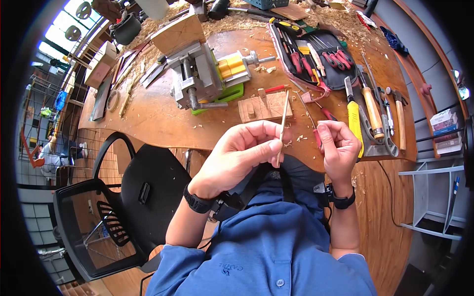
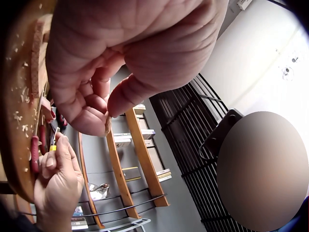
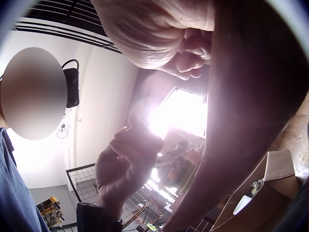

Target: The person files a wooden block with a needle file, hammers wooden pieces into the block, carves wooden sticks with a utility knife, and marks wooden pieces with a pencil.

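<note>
My left hand (image 1: 244,148) pinches a thin, pale wooden stick (image 1: 285,116) between thumb and fingers, holding it nearly upright in front of the bench edge. In the left wrist view the fingertips cover most of the stick (image 2: 108,125). My right hand (image 1: 339,148) is raised beside it, fingers curled and thumb against the index finger; nothing shows in its grip. Close to those fingertips lies a red-handled tool (image 1: 317,138) with a thin shaft. Beyond the stick, a notched wooden block (image 1: 274,105) with small raised pieces sits on the bench.
A metal vise (image 1: 195,81) clamping a wooden board (image 1: 177,34) stands on the workbench (image 1: 148,113). To the right are an open tool case (image 1: 316,54), a yellow-handled chisel (image 1: 354,128), a wooden-handled tool (image 1: 373,111) and a hammer (image 1: 399,118). Shavings cover the back. An office chair (image 1: 153,172) stands left.
</note>
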A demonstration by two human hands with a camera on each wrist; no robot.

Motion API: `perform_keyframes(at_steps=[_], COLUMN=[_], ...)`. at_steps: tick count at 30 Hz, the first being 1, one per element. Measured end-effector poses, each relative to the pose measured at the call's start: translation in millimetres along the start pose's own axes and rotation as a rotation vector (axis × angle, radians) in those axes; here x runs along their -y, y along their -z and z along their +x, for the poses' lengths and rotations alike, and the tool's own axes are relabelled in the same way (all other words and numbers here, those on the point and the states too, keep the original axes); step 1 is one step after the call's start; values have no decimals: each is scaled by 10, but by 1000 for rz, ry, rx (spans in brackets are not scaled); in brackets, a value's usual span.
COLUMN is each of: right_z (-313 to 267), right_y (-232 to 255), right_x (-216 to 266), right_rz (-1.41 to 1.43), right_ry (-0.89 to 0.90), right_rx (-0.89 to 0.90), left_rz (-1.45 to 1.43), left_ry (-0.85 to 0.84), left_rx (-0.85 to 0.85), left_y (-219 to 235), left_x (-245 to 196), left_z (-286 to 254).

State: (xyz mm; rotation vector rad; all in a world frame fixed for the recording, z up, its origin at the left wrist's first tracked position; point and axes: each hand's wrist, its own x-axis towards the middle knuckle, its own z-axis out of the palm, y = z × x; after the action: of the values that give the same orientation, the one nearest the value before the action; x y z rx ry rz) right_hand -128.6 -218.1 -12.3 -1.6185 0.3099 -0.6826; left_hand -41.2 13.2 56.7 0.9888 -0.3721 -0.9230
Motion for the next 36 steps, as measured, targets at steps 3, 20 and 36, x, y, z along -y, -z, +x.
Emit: perform_keyframes(at_steps=[3, 20, 36], right_z=[0, -113, -159], right_y=[19, -21, -61], right_x=[-13, 556, 576], right_rz=[4, -161, -13], right_ry=[-4, 280, 167], right_rx=[4, 195, 295], left_rz=[-12, 192, 496], left_ry=[-7, -12, 119], left_rx=[-20, 64, 70], left_y=[-17, -22, -181], left_x=[-9, 100, 25], left_z=[0, 28, -77])
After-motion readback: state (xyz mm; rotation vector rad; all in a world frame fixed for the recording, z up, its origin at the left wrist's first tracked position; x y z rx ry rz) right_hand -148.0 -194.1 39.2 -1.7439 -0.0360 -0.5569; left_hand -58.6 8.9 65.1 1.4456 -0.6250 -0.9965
